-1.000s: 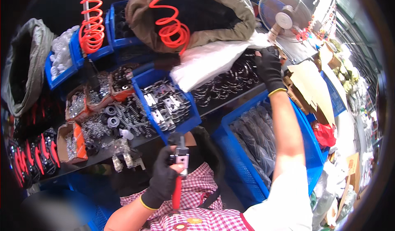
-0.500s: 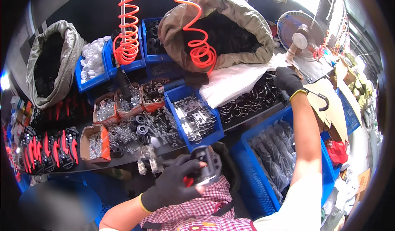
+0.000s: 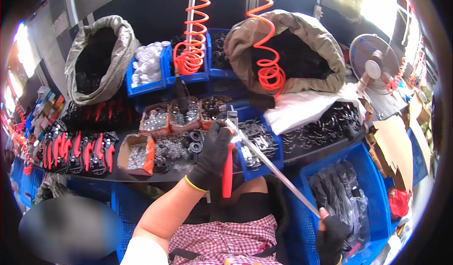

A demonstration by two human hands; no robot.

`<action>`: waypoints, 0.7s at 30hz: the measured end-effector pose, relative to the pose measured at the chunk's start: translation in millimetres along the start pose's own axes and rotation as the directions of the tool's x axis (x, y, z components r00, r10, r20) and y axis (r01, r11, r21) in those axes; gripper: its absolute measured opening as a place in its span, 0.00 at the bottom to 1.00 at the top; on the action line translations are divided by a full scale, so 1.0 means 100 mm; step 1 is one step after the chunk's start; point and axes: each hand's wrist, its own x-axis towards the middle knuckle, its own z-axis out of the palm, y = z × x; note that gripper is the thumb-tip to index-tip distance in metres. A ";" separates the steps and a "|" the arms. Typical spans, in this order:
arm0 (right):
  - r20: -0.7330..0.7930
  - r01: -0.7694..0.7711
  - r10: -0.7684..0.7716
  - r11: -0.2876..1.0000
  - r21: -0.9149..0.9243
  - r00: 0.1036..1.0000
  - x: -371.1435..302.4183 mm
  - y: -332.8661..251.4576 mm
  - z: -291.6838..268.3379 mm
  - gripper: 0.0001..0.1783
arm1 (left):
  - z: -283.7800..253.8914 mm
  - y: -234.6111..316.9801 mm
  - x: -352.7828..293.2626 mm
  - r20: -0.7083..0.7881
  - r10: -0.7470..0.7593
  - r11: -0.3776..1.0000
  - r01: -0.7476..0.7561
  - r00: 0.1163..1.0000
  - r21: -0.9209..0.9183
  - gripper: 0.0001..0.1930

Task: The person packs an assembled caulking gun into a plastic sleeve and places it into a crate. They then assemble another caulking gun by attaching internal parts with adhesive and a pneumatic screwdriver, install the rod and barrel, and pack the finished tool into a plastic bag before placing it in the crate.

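Metal bar (image 3: 279,174) was found slanting between the two gloved hands, in front of the bench and partly over the lap. Left hand (image 3: 212,151) was grasping a red-handled tool (image 3: 227,170), its fingers wrapped near the bright metal head, the smooth red grip hanging below. Right hand (image 3: 332,236) was pinching the bar's lower end between thumb and fingers. At its upper end the bar met the tool's head; whether it lay against the head or was seated within could not be told. In this inspector's judgement, bar and tool were together at one end, but a finished fixing could not be confirmed.

The bar was straight, slim and silvery. Just beyond the tool, a blue bin (image 3: 258,171) of hard plastic held flat, punched metal plates (image 3: 262,140), loose and unassembled. To its left lay wiry springs (image 3: 177,154) and small cardboard boxes (image 3: 150,156) of loose hardware. Farther left stood a row of black-and-red pieces (image 3: 99,151); their completeness could not be determined. On the right, a blue basket (image 3: 380,194) contained dark parts in crinkled clear plastic (image 3: 337,185). Behind stood a soft cloth sack (image 3: 238,48) with a rolled rim.
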 end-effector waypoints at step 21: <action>0.230 0.335 -0.828 0.438 0.834 0.511 1.98 -1.36 2.35 0.10 | -2.09 0.68 0.45 0.299 0.598 0.269 -0.538 0.743 0.799 0.26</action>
